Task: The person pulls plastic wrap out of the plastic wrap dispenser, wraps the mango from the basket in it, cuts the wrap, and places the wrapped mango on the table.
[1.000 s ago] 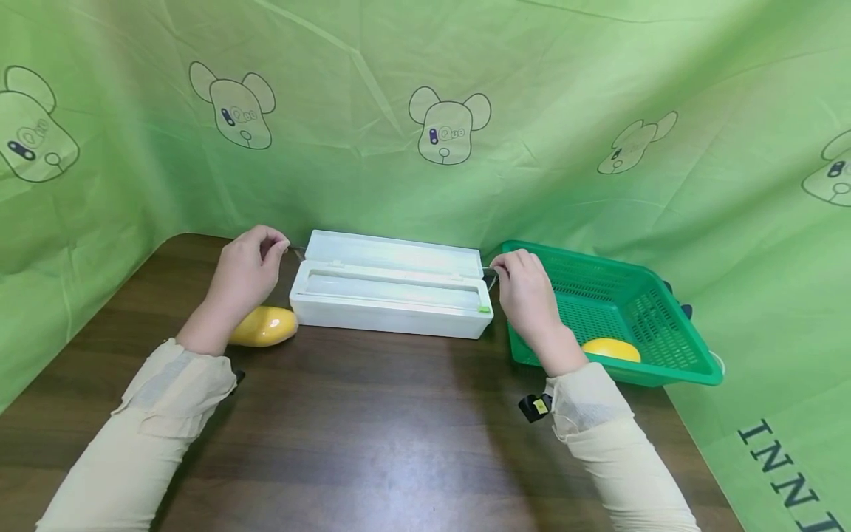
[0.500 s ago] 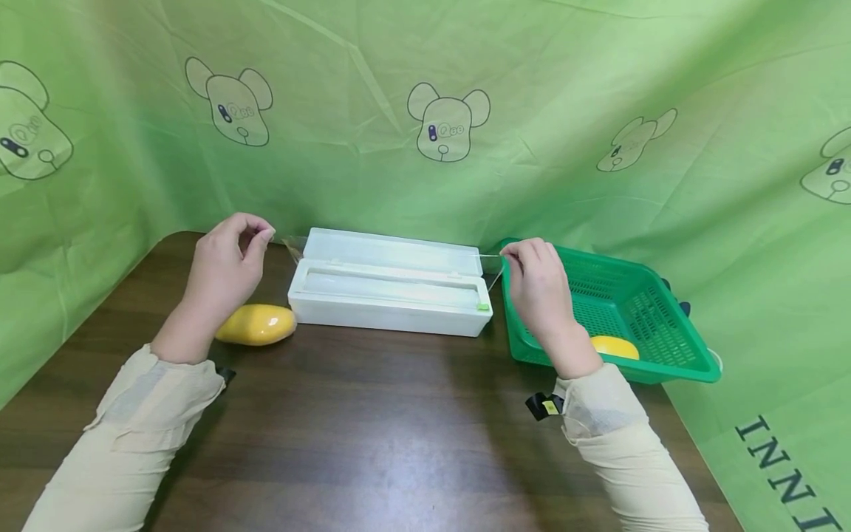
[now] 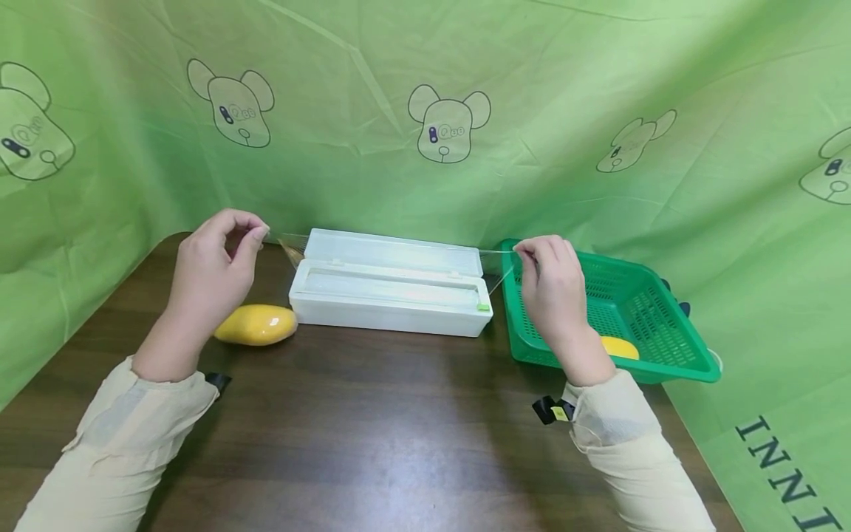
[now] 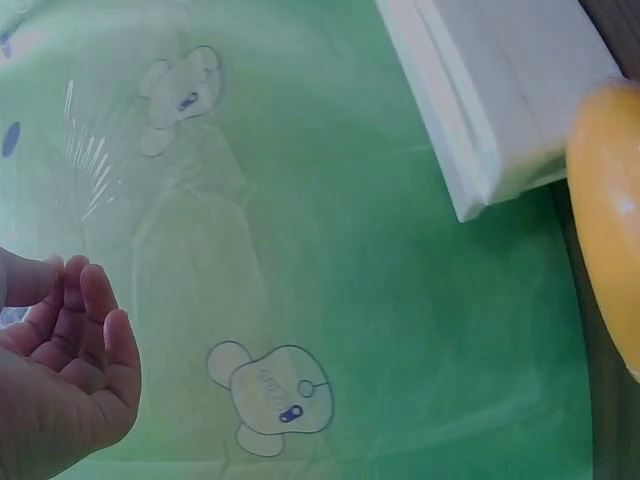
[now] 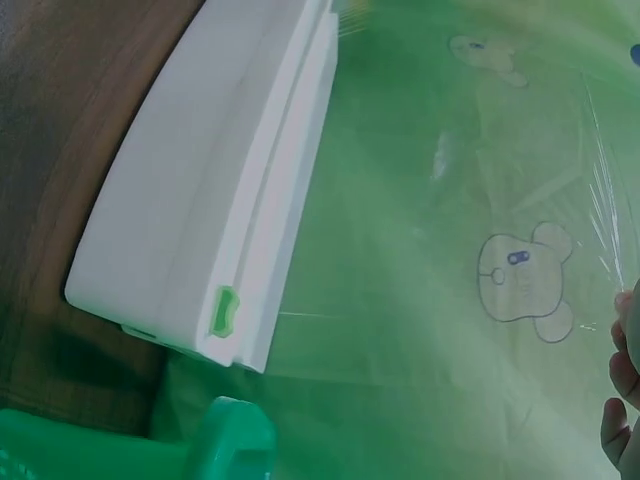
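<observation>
Pinching clear film [image 4: 90, 175] at either side, the left hand [image 3: 214, 270] and right hand [image 3: 554, 288] hold it spread above the white box [image 3: 392, 315], whose lid [image 3: 392, 247] is folded back. A yellow oblong object [image 3: 258, 325] lies at the box's left end; a green basket [image 3: 671, 329] stands to the right.

Box [image 3: 391, 316] between fruit [image 3: 258, 325] and basket [image 3: 671, 318]; second fruit [image 3: 622, 348] in basket.

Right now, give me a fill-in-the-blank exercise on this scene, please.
The white box has its lid ____, not closed.
The basket is colored ____.
In the head view, the yellow object lying on the table is to the box's ____.
The clear film is pinched by the left hand and the ____ hand.
Missing words: open; green; left; right.
</observation>
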{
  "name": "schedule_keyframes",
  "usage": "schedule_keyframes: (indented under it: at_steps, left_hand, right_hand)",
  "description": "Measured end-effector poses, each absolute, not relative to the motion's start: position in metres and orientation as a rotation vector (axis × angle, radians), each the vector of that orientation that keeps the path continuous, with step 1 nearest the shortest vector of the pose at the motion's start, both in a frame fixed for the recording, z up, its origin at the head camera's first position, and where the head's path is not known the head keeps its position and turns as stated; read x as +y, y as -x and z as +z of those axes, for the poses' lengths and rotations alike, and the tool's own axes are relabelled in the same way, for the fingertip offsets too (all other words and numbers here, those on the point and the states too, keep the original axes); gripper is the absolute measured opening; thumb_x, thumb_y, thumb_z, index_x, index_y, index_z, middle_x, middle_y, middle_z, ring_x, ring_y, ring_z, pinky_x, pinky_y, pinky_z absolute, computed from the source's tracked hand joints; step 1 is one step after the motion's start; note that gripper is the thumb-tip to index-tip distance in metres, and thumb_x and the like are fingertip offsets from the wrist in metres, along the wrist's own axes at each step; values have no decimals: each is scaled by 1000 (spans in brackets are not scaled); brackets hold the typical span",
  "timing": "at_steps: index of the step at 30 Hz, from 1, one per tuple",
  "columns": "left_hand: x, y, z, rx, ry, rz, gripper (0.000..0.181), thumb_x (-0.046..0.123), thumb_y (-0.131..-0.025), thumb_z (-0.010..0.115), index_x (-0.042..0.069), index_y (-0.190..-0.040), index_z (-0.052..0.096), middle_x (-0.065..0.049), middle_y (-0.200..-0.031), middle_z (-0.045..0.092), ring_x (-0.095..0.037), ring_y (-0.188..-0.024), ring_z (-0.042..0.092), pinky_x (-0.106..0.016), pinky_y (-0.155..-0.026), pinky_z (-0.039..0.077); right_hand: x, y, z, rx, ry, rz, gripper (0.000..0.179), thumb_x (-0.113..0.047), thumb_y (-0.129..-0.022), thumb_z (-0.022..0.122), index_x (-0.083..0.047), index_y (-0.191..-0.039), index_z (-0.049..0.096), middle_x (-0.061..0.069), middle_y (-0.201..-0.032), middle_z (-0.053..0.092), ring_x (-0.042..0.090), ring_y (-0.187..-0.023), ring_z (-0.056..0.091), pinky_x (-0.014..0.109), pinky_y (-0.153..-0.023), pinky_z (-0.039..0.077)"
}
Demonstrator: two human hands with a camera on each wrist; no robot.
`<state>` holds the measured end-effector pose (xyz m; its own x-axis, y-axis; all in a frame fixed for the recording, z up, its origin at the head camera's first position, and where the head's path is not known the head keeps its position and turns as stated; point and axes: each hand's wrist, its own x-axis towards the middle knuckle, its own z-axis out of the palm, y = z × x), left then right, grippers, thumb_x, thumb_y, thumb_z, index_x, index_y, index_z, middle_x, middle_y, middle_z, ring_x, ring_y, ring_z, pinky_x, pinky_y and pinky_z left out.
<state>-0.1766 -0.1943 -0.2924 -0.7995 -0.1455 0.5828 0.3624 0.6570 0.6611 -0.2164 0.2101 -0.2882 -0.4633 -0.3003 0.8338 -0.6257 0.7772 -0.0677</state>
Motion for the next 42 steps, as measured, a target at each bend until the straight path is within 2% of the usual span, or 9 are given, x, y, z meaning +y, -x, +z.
schedule_keyframes:
  at_steps: [10, 13, 17, 20, 23, 27, 31, 39, 42]
  left_hand:
    - [-220, 147, -306, -2311, 318, -1460, 6, 8, -102, 63, 7, -104, 68, 9, -88, 63, -8, -74, 53, -17, -66, 43]
    - [-231, 135, -318, -2364, 414, -1555, 16, 1, -100, 62, 16, -101, 69, 8, -88, 64, -10, -74, 54, -19, -65, 44]
    - [-239, 117, -336, -2412, 543, -1632, 22, -8, -97, 60, 11, -100, 69, 2, -88, 68, -10, -79, 61, -18, -69, 49]
    - [-242, 109, -347, -2438, 631, -1643, 21, -12, -96, 58, 5, -101, 69, -2, -90, 72, -9, -85, 67, -18, -73, 51]
    - [-243, 104, -354, -2527, 611, -1603, 17, -7, -99, 58, 4, -100, 70, -1, -89, 73, -11, -85, 66, -20, -73, 51]
    - [-237, 103, -357, -2774, 391, -1466, 19, 18, -104, 62, 11, -91, 74, 4, -84, 72, -16, -80, 61, -27, -68, 48]
    - [-228, 106, -364, -2978, 283, -1319, 26, 36, -99, 69, 17, -81, 73, 6, -76, 69, -14, -70, 56, -28, -61, 41]
    - [-215, 117, -397, -3108, 416, -1199, 24, 31, -86, 83, 20, -70, 68, 10, -61, 56, -9, -56, 45, -25, -52, 37]
    - [-210, 121, -408, -3121, 483, -1155, 26, 25, -84, 85, 19, -67, 66, 12, -58, 51, -7, -55, 44, -25, -51, 37]
  right_hand:
    - [215, 179, -297, -2026, -757, 527, 18, 18, -84, 71, 7, -98, 69, 21, -96, 66, 39, -87, 58, 46, -77, 46]
    - [220, 163, -304, -2045, -823, 520, 4, 6, -95, 67, 6, -98, 69, 20, -95, 67, 39, -88, 59, 45, -77, 45]
    - [229, 144, -319, -2047, -944, 487, 32, -17, -109, 51, 5, -96, 71, 17, -93, 67, 37, -84, 60, 42, -72, 42]
    - [235, 134, -329, -2040, -1030, 446, 38, -20, -111, 46, 1, -94, 73, 12, -91, 67, 32, -81, 61, 39, -71, 41]
    - [240, 125, -339, -2042, -1130, 406, 37, -18, -111, 44, -3, -94, 74, 6, -91, 67, 26, -79, 62, 37, -72, 42]
    - [246, 118, -355, -2087, -1271, 360, 37, -16, -111, 41, -5, -97, 74, 2, -93, 67, 21, -81, 61, 35, -76, 43]
    - [250, 118, -373, -2162, -1370, 328, 39, -16, -111, 40, -6, -98, 75, 0, -93, 67, 19, -82, 61, 34, -77, 45]
    - [249, 127, -404, -2255, -1464, 341, 48, -22, -112, 34, -6, -97, 77, -2, -92, 67, 16, -83, 62, 32, -78, 50]
    - [249, 129, -412, -2285, -1465, 357, 40, -20, -112, 43, -6, -95, 76, -2, -91, 67, 15, -83, 63, 33, -77, 51]
